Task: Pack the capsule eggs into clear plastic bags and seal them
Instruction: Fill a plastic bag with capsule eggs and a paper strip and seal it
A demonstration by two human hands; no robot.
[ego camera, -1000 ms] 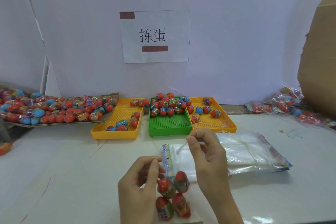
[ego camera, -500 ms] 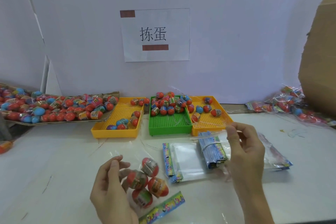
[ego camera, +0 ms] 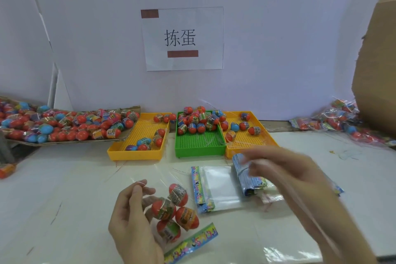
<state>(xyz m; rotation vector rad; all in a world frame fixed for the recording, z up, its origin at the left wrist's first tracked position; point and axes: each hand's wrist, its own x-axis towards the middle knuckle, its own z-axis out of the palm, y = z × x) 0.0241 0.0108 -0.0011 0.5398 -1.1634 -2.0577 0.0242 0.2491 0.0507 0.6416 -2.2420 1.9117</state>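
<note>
A clear bag holding several red capsule eggs [ego camera: 177, 210] lies near the table's front, its colourful header strip [ego camera: 192, 242] pointing to the lower right. My left hand [ego camera: 130, 227] grips this bag from the left, with fingers curled round the eggs. My right hand [ego camera: 295, 173] is motion-blurred above a banded bundle of empty bags [ego camera: 244, 176]. Its fingertips are close to the bundle, and its grip is too smeared to read. A flat stack of empty bags [ego camera: 220, 186] lies between the two hands.
Two yellow trays [ego camera: 132, 154] [ego camera: 265, 141] flank a green tray [ego camera: 199, 150], each holding loose eggs. A cardboard tray heaped with eggs [ego camera: 64, 124] sits at the far left. Packed bags [ego camera: 342, 122] pile up at the far right, beside a cardboard box [ego camera: 377, 70].
The filled bag went from upright between both hands to lying left in my left hand. My right hand let go, swung right to the empty bags, and is now moving over the bundle.
</note>
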